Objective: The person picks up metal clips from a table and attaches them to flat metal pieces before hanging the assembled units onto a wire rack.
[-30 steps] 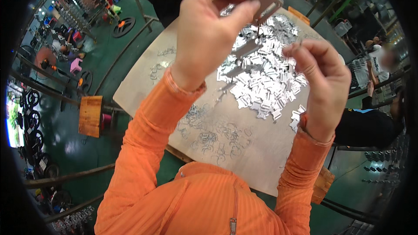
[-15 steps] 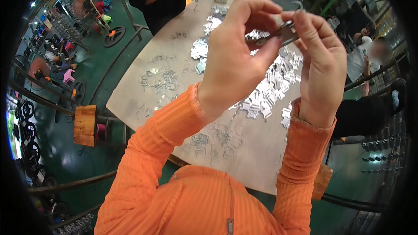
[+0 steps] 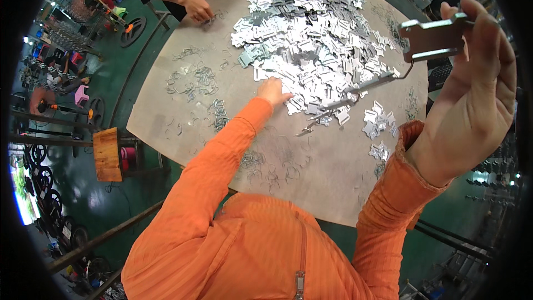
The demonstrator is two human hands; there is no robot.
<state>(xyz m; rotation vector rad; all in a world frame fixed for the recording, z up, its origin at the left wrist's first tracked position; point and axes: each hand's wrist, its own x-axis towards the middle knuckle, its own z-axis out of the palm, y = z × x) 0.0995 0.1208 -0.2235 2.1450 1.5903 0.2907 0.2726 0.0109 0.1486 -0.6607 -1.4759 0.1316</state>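
My right hand point(image 3: 472, 83), raised at the right, pinches a flat silver metal plate point(image 3: 433, 39) with notched ends between thumb and fingers. From that plate a wire hook point(image 3: 410, 70) leads to a string of linked metal plates point(image 3: 369, 84), slanting down toward the left over the table. My left hand point(image 3: 272, 91) reaches to the near left edge of a big pile of loose metal plates point(image 3: 316, 39). Its thumb is spread apart and its fingertips meet the pieces; no held piece shows in it.
Small wire hooks point(image 3: 194, 80) lie scattered on the pale table point(image 3: 333, 172), with another cluster of hooks point(image 3: 255, 164) nearer me. A few plates point(image 3: 378, 121) lie apart at right. Across the table, a co-worker's hand point(image 3: 198, 8) touches hooks. A wooden stool point(image 3: 107, 154) stands at left.
My hands were together before me, working on a metal piece. The left has dropped to the pile; the right has moved right with the plate. The co-worker's hand has lowered to the table.
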